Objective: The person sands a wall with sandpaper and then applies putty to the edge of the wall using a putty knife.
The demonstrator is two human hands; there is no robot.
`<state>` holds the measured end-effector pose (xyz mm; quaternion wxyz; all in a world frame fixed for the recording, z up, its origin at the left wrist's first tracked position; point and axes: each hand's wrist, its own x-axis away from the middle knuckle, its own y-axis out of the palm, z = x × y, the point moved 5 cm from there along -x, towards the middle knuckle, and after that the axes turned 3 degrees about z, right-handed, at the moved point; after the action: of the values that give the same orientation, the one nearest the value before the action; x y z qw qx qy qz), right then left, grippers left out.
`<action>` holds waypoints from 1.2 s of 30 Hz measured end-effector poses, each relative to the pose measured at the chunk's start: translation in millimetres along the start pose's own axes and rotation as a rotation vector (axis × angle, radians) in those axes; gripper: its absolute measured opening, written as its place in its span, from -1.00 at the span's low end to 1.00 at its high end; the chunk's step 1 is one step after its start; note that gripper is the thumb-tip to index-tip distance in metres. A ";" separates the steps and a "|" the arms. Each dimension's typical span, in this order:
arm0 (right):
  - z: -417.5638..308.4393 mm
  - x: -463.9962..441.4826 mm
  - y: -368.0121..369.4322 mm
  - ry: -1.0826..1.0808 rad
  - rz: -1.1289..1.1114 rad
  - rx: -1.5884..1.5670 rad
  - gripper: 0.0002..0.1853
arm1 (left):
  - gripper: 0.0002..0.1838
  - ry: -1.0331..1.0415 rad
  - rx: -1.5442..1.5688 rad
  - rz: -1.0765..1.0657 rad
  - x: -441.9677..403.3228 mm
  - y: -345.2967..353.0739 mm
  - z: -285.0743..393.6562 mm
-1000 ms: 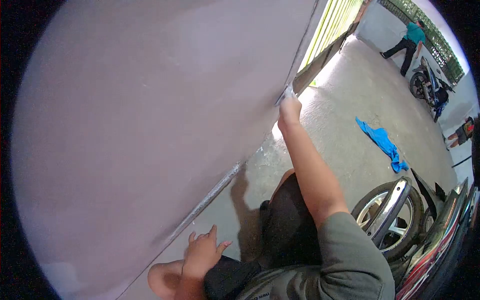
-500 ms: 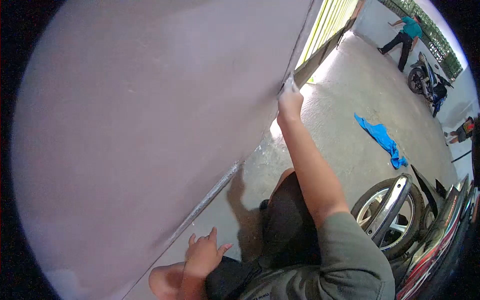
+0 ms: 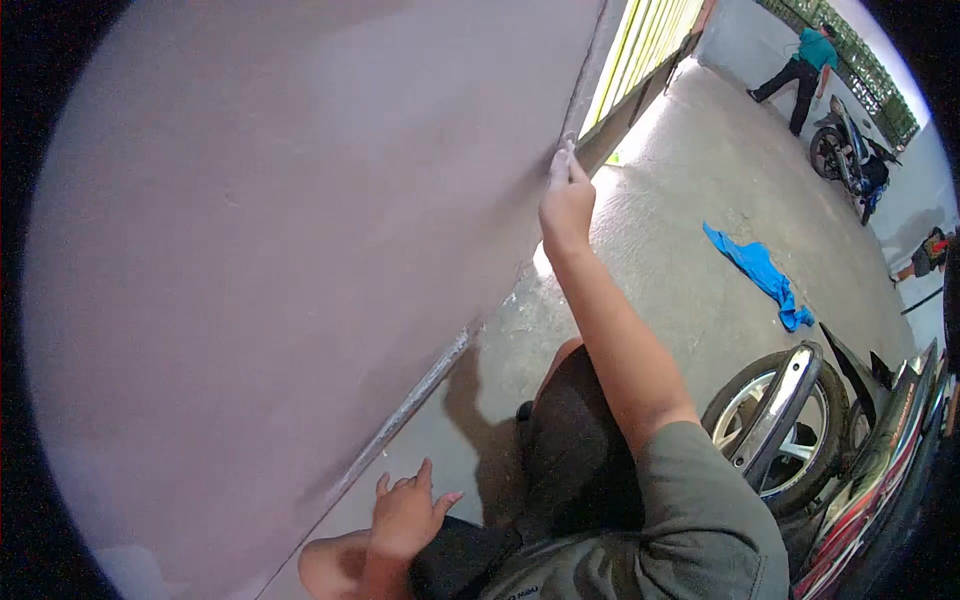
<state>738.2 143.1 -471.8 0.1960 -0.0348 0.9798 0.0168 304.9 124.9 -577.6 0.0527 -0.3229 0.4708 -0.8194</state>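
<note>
My right hand (image 3: 567, 205) reaches out to the far edge of the pale pinkish wall (image 3: 300, 200). Its fingers are pressed together and look whitish at the tips; whatever they may hold is too small to make out. My left hand (image 3: 408, 515) hangs over my left knee, fingers spread and nothing in them, close to the foot of the wall. A whitish strip (image 3: 405, 400) runs along the wall's base.
A motorcycle (image 3: 800, 430) stands close on my right. On the concrete floor lies a blue cloth (image 3: 760, 268). A yellow-green barred gate (image 3: 650, 60) adjoins the wall's edge. Farther off are another motorcycle (image 3: 850, 155), a person in teal (image 3: 815, 50) and another person (image 3: 930, 255).
My right hand has shifted slightly up and left along the wall's edge, and its fingers have turned. My left hand stays put. The person in teal has drawn an arm in.
</note>
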 end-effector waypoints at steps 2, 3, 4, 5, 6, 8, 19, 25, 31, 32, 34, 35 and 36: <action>4.3 -16.8 -7.3 0.128 0.005 -0.151 -0.48 | -0.17 -0.018 -0.008 -0.031 0.3 2.8 1.4; 7.5 -26.7 -8.5 0.173 -0.020 -0.128 -0.47 | -0.17 -0.026 -0.007 -0.022 0.2 2.4 2.0; 11.8 -31.7 -9.6 0.219 -0.040 -0.109 -0.46 | -0.17 -0.033 -0.012 -0.013 0.5 1.1 1.7; 10.5 -26.7 -10.5 0.221 -0.036 -0.111 -0.46 | -0.17 -0.032 -0.016 -0.014 1.1 3.0 0.5; 6.8 -15.6 -9.4 0.205 -0.035 -0.081 -0.47 | -0.15 -0.009 0.016 -0.002 1.6 5.8 -1.2; -0.7 -0.5 -6.9 0.167 -0.036 -0.017 -0.49 | -0.14 0.016 0.049 0.018 0.6 4.4 -2.0; -3.4 -21.6 -12.9 0.220 -0.094 0.035 -0.50 | -0.18 -0.027 -0.009 0.003 1.7 4.8 -2.8; 13.7 -22.7 -8.5 0.093 -0.009 -0.073 -0.51 | -0.17 -0.030 -0.042 -0.018 1.5 1.8 -0.9; 26.5 -9.0 1.4 -0.078 0.056 0.011 -0.50 | -0.18 -0.027 -0.002 -0.027 0.8 4.9 -4.3; 28.8 -18.9 -1.0 -0.075 0.058 0.017 -0.50 | -0.18 -0.025 -0.001 -0.033 1.4 5.1 -2.3; 37.3 -33.6 -4.7 0.175 -0.051 -0.127 -0.50 | -0.19 -0.058 -0.028 -0.048 1.1 0.6 0.7; 22.7 -20.7 -6.9 0.049 0.008 -0.065 -0.50 | -0.19 -0.058 -0.031 -0.045 1.3 1.3 -0.1; 15.8 -11.4 -6.3 0.048 0.009 -0.070 -0.50 | -0.19 -0.023 -0.004 -0.026 2.2 3.5 -0.6</action>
<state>755.2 138.3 -482.0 0.1711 -0.0376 0.9832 0.0510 302.1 122.6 -579.6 0.0467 -0.3388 0.4676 -0.8151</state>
